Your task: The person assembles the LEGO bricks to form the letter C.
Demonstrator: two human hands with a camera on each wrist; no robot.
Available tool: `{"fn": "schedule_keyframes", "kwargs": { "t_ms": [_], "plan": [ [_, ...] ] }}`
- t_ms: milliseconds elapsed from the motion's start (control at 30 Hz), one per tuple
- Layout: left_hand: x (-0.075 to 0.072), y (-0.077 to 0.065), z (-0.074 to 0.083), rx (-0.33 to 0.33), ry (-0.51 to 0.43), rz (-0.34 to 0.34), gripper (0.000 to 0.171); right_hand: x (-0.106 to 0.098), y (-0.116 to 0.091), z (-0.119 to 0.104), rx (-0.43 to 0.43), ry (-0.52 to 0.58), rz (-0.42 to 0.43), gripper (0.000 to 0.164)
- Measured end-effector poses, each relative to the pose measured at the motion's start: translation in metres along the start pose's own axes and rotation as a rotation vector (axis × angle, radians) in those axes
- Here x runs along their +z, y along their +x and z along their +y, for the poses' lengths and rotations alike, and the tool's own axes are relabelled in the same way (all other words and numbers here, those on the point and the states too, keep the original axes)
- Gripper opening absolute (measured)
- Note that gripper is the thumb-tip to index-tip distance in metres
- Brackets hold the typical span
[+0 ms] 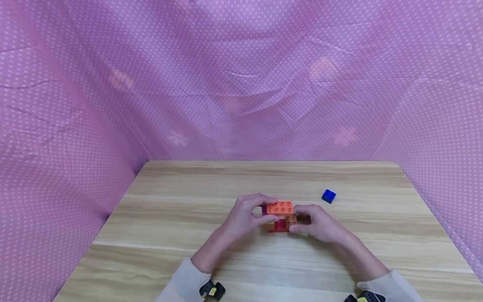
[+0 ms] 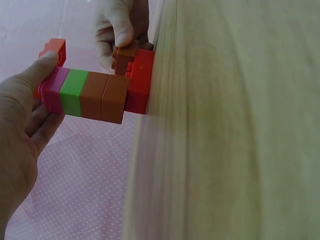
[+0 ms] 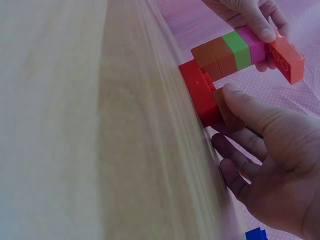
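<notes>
A column of toy building bricks stands on one end of a red brick (image 2: 141, 82) on the table. From the bottom it runs through two brown bricks (image 2: 103, 98), a green brick (image 2: 75, 92) and a magenta brick (image 2: 53, 91), topped by an orange brick (image 1: 279, 208) that juts sideways. My left hand (image 1: 245, 214) pinches the column's top, around the magenta and orange bricks. Between thumb and fingers, my right hand (image 1: 320, 223) holds another brown brick (image 3: 227, 111) at the red brick's other end. Whether its studs are fully seated cannot be told.
A blue brick (image 1: 328, 196) lies on the wooden table (image 1: 170, 226), behind and to the right of my right hand. Pink dotted cloth (image 1: 241, 92) hangs behind the table and along both sides.
</notes>
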State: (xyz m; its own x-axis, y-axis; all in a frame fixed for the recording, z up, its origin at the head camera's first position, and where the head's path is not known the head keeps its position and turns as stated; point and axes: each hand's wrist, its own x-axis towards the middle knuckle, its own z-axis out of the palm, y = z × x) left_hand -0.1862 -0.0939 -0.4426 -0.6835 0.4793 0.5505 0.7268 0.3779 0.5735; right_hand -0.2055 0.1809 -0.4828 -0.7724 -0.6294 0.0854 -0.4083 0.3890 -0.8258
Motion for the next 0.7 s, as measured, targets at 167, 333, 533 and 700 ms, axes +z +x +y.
{"fn": "schedule_keyframes", "kwargs": {
  "t_ms": [167, 333, 533, 700],
  "plan": [
    [0.0, -0.0001, -0.0008, 0.015, -0.022, 0.004, 0.041, 0.0001, -0.0005, -0.0027, -0.003, 0.015, 0.002, 0.023],
    [0.0007, 0.0, -0.0019, 0.037, -0.012, 0.009, 0.041, -0.0001, -0.0008, -0.0055, 0.003, 0.024, -0.004, 0.021],
    [0.0037, 0.0003, 0.0007, 0.016, -0.007, 0.002, 0.04, -0.0003, -0.001, -0.0034, 0.006, 0.03, -0.013, 0.029],
    [0.0064, -0.0003, 0.0031, -0.023, 0.011, 0.021, 0.039, -0.0001, 0.0006, -0.0011, -0.014, 0.026, -0.007, 0.03]
  ]
}}
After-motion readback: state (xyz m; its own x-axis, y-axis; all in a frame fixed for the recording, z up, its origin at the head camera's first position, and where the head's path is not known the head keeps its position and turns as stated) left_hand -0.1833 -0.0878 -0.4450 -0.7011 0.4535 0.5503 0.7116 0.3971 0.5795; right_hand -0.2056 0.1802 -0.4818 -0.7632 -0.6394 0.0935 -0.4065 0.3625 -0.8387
